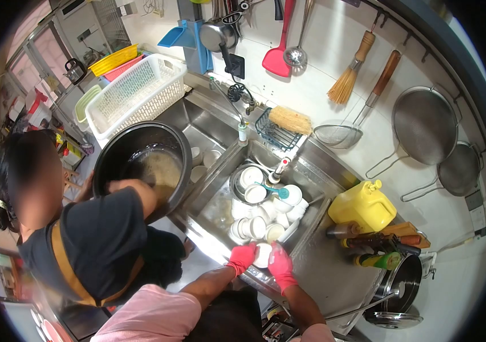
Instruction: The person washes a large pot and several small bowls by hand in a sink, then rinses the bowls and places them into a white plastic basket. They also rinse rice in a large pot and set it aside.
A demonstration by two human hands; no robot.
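At the near edge of the sink (311,218), both my hands wear pinkish-red rubber gloves. A small white bowl (262,255) is between them. My left hand (242,258) grips the bowl's left side, while my right hand (280,262) closes on its right side. Foamy marks show on the right glove. Just beyond lies a heap of white bowls and cups (251,228). Higher in the heap, a metal strainer bowl (238,183) holds more white bowls, with a teal-handled brush (274,190) across them.
To my left a co-worker (89,233) reaches into a big black pot (183,142) over the other basin. White baskets (134,97) stand behind it. A yellow jug (362,204) and bottles (379,260) stand on the right. Strainers (425,122) and brushes (352,68) hang on the wall.
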